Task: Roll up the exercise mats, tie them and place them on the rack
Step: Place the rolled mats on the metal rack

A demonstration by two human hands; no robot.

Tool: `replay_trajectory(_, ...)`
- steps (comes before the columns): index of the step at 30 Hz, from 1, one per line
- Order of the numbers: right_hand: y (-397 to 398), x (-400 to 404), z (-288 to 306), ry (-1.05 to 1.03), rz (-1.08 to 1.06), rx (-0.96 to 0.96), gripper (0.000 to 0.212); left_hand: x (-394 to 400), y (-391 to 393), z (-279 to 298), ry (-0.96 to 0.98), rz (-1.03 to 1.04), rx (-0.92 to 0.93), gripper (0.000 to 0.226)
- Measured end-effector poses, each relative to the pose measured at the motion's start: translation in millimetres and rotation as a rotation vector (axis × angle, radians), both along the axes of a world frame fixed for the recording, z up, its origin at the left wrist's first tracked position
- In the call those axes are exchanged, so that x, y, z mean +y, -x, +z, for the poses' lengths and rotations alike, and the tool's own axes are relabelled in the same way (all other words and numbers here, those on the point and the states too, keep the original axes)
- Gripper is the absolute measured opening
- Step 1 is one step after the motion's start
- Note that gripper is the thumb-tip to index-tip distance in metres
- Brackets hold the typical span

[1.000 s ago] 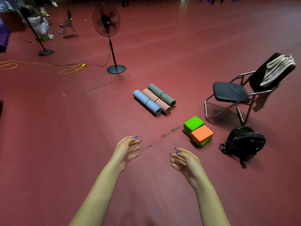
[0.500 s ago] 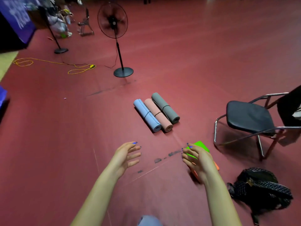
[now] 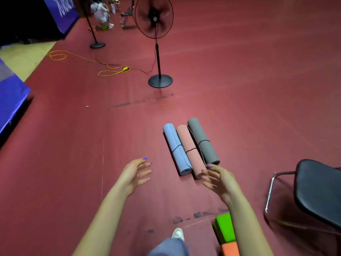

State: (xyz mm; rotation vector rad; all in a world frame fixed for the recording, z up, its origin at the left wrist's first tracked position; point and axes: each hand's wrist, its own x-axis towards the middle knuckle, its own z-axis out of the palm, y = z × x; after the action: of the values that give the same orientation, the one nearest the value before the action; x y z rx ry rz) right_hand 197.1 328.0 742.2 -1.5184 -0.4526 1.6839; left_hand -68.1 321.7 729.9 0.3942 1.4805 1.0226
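Three rolled mats lie side by side on the red floor, each bound round the middle with a thin black tie: a blue mat [image 3: 176, 148] on the left, a pink mat [image 3: 190, 150] in the middle and a grey mat [image 3: 202, 140] on the right. My left hand [image 3: 137, 174] is held out with fingers spread, empty, left of the blue mat's near end. My right hand [image 3: 218, 180] is also spread and empty, just in front of the near ends of the pink and grey mats. No rack is in view.
A standing fan [image 3: 156, 41] with a round base is beyond the mats, a yellow cable [image 3: 110, 70] looped left of it. A black chair [image 3: 317, 191] stands at right. Green [image 3: 224, 225] and orange [image 3: 229, 249] foam blocks lie by my right forearm. Blue padding [image 3: 11, 97] lines the left edge.
I have walked toward the mats, which now lie just ahead of my hands. The foam blocks and chair have slid down and right in view. Both hands stay spread and empty.
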Motion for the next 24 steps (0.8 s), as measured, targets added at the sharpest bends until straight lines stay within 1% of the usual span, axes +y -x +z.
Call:
replay_trajectory(5,-22,116,12,-0.025,-0.024,0.032,0.012,119,-26,9,0.003,0.022,0.003,0.007)
replay_trajectory(10,-51,231,-26,0.065,0.025,0.066,0.010,216,-54,-18,0.068,0.059,0.000,0.007)
replay_trajectory(14,-76,335,-59,0.149,0.145,0.054,0.012,283,-79,-58,0.165,0.193,-0.020,0.007)
replay_trajectory(18,-100,429,-85,0.211,0.248,-0.006,0.015,334,-111,-97,0.327,0.285,-0.114,0.010)
replay_trajectory(21,-113,487,-112,0.283,0.307,-0.098,0.017,367,-133,-131,0.430,0.306,-0.142,0.015)
replay_trajectory(24,-120,532,-158,0.350,0.353,-0.156,0.017,392,-151,-185,0.520,0.309,-0.149,0.022)
